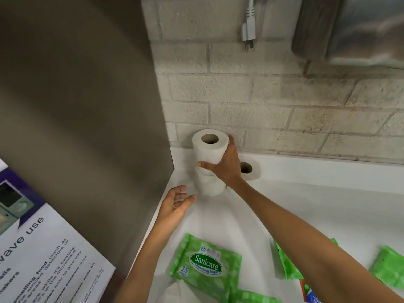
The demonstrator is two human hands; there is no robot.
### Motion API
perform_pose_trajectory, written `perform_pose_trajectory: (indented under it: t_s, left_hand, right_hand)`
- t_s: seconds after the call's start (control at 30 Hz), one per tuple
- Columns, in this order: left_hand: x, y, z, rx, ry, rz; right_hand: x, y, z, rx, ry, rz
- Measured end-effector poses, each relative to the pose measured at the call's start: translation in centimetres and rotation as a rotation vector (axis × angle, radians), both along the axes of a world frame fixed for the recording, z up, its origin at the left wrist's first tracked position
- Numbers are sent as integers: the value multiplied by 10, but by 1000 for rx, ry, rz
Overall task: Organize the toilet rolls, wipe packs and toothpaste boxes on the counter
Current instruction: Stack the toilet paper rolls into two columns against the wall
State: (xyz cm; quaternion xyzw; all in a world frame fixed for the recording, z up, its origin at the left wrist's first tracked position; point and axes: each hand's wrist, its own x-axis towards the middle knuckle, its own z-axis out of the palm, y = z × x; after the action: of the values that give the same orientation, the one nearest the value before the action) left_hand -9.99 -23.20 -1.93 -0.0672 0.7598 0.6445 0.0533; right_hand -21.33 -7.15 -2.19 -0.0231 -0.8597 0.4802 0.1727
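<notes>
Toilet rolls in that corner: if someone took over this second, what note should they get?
Right hand grips the top white toilet roll, on or just above a lower roll in the corner of the white counter.
Left hand open beside the lower roll, holding nothing.
A third roll stands behind.
Done: stack started.
Left: green Sanicare wipe pack, other green packs and a red-and-blue box lie loose in front.

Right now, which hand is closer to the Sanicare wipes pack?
Left. The left hand hangs open just beyond the Sanicare wipes pack; the right hand is farther back, gripping the top toilet roll of the stack.
</notes>
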Motion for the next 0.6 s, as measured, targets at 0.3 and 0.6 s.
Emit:
perform_pose_trajectory:
  t_s: [0.3, 0.6]
  left_hand:
    - [14, 9, 9, -116, -3, -57]
    - [67, 14, 17, -249, -83, -80]
  right_hand:
    - [55, 22, 17, -106, -25, -28]
    - [159, 30, 15, -143, -295, 96]
